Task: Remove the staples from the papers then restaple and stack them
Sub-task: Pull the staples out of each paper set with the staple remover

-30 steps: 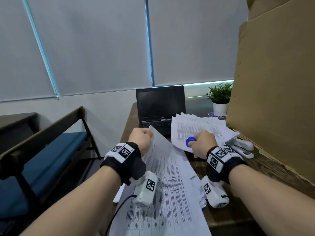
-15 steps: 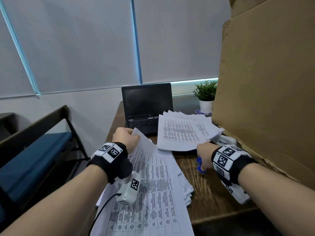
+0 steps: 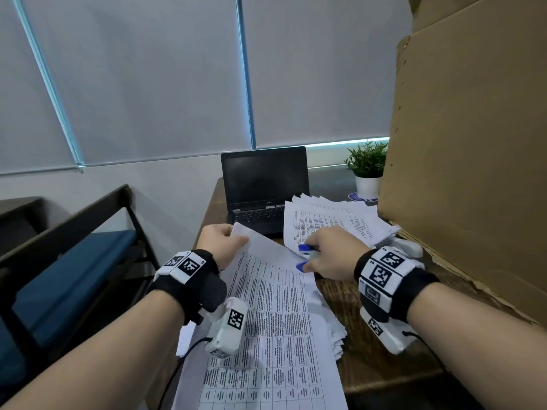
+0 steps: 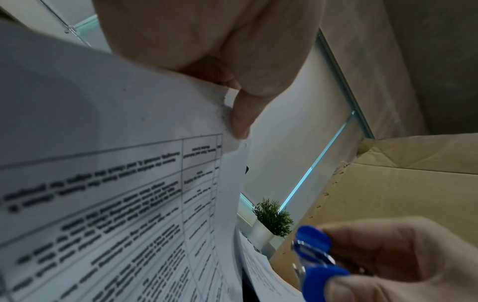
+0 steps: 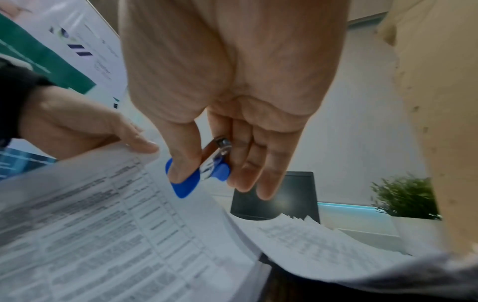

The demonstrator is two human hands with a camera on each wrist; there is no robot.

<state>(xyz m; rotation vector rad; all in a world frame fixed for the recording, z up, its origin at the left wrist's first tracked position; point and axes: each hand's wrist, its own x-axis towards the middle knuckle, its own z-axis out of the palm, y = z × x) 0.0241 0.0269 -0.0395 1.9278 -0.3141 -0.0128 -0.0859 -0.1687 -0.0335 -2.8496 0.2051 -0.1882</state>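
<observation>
Left hand [image 3: 220, 244] pinches the papers [image 3: 275, 306] at eleven o'clock; right hand [image 3: 333, 255] grips the remover [image 3: 305, 257]. Best slide its claws squarely under the staple.

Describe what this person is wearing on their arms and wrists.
Both forearms are bare, with no sleeves. Each wrist has a black fabric band: the left wristband and right wristband both carry white blocks printed with black square marker codes. A white camera module hangs under the left wrist, trailing a black cable; another hangs under the right.

2 piles of white printed papers [image 3: 272, 335] [image 3: 331, 220], 1 blue-handled metal staple remover [image 3: 305, 257], 1 black laptop [image 3: 263, 184], 1 small green potted plant [image 3: 367, 170], 1 white stapler [image 3: 410, 247].
</observation>
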